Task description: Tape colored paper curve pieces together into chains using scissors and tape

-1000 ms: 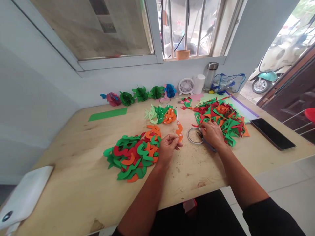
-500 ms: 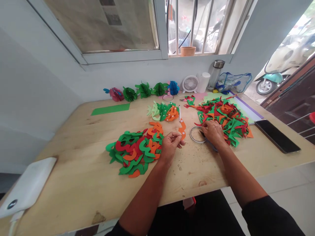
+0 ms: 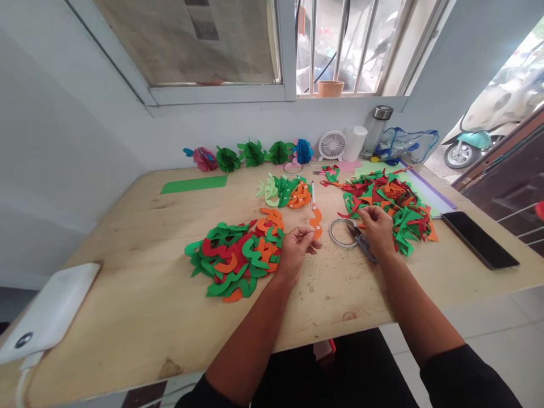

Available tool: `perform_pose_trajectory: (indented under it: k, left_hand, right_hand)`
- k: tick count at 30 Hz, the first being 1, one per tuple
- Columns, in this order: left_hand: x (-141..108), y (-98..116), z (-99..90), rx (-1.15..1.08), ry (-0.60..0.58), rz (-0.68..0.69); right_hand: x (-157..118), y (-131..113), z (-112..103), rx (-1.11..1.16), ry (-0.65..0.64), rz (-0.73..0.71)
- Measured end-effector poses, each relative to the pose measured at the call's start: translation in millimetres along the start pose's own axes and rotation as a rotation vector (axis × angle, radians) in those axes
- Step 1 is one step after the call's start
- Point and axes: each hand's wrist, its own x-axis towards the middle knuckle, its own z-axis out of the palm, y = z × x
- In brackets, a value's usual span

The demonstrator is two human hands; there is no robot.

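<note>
The head view shows your left hand [image 3: 300, 245] with thumb and forefinger pinched on the lower end of a wavy orange paper piece [image 3: 315, 218]; that piece stands out above your fingertips over the middle of the table [image 3: 140, 249], dotted with small white squares, its upper end by a slim white pen [image 3: 313, 195]; your right hand [image 3: 377, 226] has its fingers drawn together just above the scissors [image 3: 364, 245], and you cannot tell from here whether it grips anything; the scissors lie with their tips over the right side of a grey ring [image 3: 332, 237]; beyond your right hand is a heap of red, green and orange scraps [image 3: 393, 198], with a dark phone [image 3: 480, 239] to its right; beside your left hand sits a pile of curvy cut shapes [image 3: 233, 258]; farther back, a smaller cluster of green and orange pieces [image 3: 284, 191] lies near the pen; a white fan [image 3: 332, 146] stands by the wall.
</note>
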Motion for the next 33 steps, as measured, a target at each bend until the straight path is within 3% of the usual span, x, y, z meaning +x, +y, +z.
perform_pose_trajectory:
  k: [3,7,15,24,33]
  left_hand:
    - [-0.8,0.9,-0.6,-0.044,0.009,-0.018]
    - [-0.8,1.4,-0.1,-0.084,0.053,-0.005]
    - [5.6,-4.8,1.3,-0.071,0.074,0.114]
    - [4.1,-3.7,2.5,-0.079,-0.006,0.097]
    - [5.4,-4.1,-1.1,-0.081,0.006,0.031]
  right_hand:
    - [-2.8,-5.3,-2.8,0.172,-0.04,0.094]
    - [-21.3,-22.6,1.2,0.282,-0.216,0.129]
    - [-68.9,-39.0,43.3,0.372,-0.511,0.168]
    - [-59.8,-45.5,54.0,0.399,-0.452,0.171]
    - [-54.8,-26.0,60.1,0.432,-0.436,0.237]
